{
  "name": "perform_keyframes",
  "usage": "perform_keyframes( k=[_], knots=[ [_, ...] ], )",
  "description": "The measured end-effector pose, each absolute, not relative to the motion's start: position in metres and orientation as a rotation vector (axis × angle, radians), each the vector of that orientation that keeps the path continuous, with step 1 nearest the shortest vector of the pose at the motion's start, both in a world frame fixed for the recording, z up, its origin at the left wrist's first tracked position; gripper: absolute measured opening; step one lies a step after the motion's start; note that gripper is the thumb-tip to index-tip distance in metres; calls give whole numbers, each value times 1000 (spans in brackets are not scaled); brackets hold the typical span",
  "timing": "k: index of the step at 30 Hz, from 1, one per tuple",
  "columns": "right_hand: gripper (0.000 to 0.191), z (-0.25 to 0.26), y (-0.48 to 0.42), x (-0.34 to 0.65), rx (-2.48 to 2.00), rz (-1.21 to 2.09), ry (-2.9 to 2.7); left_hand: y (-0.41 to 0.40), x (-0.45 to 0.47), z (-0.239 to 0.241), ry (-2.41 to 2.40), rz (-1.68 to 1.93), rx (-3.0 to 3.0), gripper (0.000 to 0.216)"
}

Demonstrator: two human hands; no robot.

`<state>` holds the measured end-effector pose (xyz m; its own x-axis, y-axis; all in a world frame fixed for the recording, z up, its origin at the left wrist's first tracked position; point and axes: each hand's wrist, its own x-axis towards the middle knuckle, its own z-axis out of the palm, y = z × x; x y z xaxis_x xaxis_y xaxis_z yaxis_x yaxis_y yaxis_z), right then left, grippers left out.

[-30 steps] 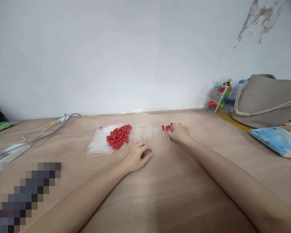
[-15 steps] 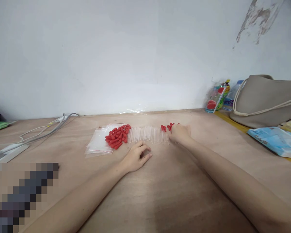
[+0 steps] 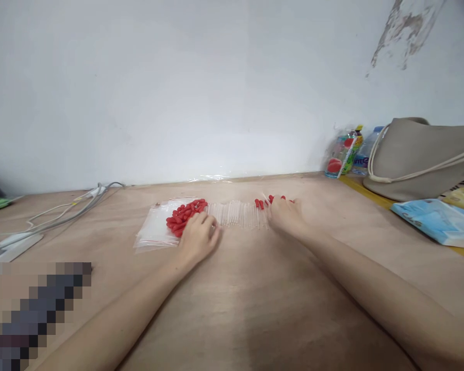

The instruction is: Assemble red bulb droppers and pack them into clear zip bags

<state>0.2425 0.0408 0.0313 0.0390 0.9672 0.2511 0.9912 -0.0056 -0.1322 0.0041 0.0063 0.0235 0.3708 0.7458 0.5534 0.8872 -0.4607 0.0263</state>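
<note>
A heap of small red rubber caps [image 3: 183, 214] lies on the wooden table [image 3: 255, 288], beside a row of clear glass tubes [image 3: 237, 214]. My left hand [image 3: 198, 236] rests at the near right edge of the red heap, fingers curled down onto the caps and the first tubes; what they hold is hidden. My right hand [image 3: 284, 214] lies at the right end of the tube row, fingers bent over several tubes fitted with red caps [image 3: 261, 203]. A stack of clear zip bags [image 3: 152, 229] lies under and left of the red heap.
Grey cables [image 3: 65, 214] and a white adapter lie at the far left. At the right stand drink bottles [image 3: 346, 152], a beige bag [image 3: 421, 157], a blue packet [image 3: 436, 219] and a yellow item. A white wall backs the table.
My left hand has moved forward and left from the bare table to the red caps. My right hand stayed at the right end of the tubes.
</note>
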Motion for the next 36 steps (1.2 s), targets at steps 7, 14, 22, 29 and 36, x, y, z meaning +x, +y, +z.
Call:
perform_keyframes(
  k=[7,14,22,29,36],
  knots=[
    [17,-4,5,249,-1304,-204,-2065,23,-24,32,-1649,-336,-2033,25],
    [25,-10,-6,248,-1249,-173,-2070,19,-21,32,-1635,-250,-1993,26],
    [17,-5,-7,249,-1254,-120,-2079,3,-6,45,-1524,-392,-2065,20],
    [8,-3,-9,254,-1148,68,-2120,-15,19,18,-1453,-739,-2603,8],
    [14,-1,-17,248,-1056,147,-2197,-10,22,7,-1365,-1021,-2809,16]
  ],
)
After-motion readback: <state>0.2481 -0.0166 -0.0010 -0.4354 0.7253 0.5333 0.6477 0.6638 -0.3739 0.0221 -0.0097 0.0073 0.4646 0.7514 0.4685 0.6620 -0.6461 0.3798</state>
